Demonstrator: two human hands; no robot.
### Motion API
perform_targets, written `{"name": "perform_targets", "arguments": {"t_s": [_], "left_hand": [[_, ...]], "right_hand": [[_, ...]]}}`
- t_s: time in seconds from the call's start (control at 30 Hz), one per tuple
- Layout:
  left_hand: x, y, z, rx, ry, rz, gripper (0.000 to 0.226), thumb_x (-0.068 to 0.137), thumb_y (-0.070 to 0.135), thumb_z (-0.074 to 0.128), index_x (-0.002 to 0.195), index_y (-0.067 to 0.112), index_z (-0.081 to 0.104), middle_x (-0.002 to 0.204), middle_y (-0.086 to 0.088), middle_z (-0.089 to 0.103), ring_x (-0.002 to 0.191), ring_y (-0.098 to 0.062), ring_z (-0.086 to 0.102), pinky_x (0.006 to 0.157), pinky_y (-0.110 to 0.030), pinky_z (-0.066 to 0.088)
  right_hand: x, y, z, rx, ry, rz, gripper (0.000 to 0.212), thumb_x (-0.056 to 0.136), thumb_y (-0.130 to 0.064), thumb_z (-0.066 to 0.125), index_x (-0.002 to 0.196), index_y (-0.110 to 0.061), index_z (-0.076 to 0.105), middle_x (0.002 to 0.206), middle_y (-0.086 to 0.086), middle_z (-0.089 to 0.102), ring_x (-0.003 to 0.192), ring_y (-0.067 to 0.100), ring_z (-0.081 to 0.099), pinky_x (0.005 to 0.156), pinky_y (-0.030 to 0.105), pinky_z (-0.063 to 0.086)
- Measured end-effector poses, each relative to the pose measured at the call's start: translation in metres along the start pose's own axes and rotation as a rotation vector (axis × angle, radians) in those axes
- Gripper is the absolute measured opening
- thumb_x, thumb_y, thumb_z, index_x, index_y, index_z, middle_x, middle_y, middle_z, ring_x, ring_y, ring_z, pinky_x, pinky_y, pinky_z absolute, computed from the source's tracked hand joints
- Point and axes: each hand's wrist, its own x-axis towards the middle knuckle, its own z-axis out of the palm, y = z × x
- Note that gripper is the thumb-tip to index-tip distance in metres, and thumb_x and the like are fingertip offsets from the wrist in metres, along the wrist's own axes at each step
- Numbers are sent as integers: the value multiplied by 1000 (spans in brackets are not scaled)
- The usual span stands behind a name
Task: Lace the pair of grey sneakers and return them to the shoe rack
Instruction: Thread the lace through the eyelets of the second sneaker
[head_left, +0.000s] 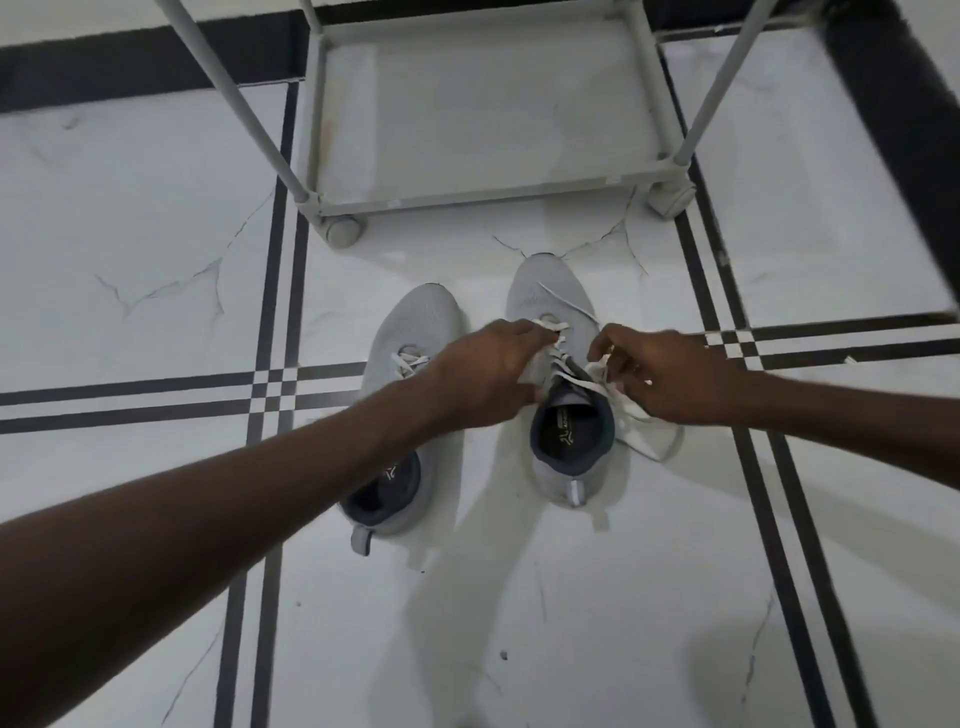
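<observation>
1. Grey knit sneakers, two of them, stood side by side on the pale tiled floor (156, 218), toes pointing to 12 o'clock, toward the shoe rack (483, 119).
2. Left hand (488, 374) reached in from 8 o'clock and lay over the tongue area of the right-side sneaker (566, 467), fingers curled and pinched on the white lace (550, 326) near the lowest eyelets.
3. Right hand (670, 376) came in from 3 o'clock, fingers bent and closed around the loose part of the same lace at the shoe's outer side; exact fingertip contact blurred by motion.
4. Lace crossed the throat of that sneaker in a few rows, with one free end trailing over the toe toward 1 o'clock and slack bunched beneath the right hand.
5. Dark collar and insole of the right-side sneaker open to view at 6 o'clock of the hands, heel tab nearest the camera.
6. Left-side sneaker (415, 322) just beside it at 9 o'clock, partly covered by the left forearm, a short bit of white lace visible at its lower eyelets.
7. Shoe rack at 12 o'clock of the sneakers, near but apart: grey frame on castors, bottom shelf bare, slanted posts rising out of view.
8. Dark double stripes crossed the floor tiles on both sides of the sneakers.
</observation>
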Motion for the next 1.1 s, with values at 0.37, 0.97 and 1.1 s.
{"name": "perform_targets", "arguments": {"t_s": [0.37, 0.97, 1.1], "left_hand": [[15, 22, 10, -395, 49, -125, 22, 71, 27, 57, 68, 10, 71, 95, -11, 64, 88, -21, 60, 76, -31, 47], [-20, -40, -47, -199, 112, -503, 34, 93, 39, 56, 111, 12, 68, 115, -5, 69, 102, -21, 62, 83, -30, 49], [-6, -2, 10, 47, 74, -168, 45, 88, 34, 54, 126, 10, 57, 117, -15, 66, 106, -33, 62, 90, -44, 49]], "right_hand": [[-14, 4, 32, 149, 59, 91, 26, 82, -13, 65, 65, -30, 54, 63, -10, 60, 64, 8, 58, 60, 22, 43], [-3, -7, 15, 495, 136, 323, 18, 90, -16, 53, 80, -5, 62, 62, 12, 68, 63, 32, 66, 63, 40, 52], [-3, -8, 11, 382, -30, 214, 20, 91, -21, 57, 80, -7, 66, 62, 9, 61, 53, 22, 57, 57, 35, 46]]}}
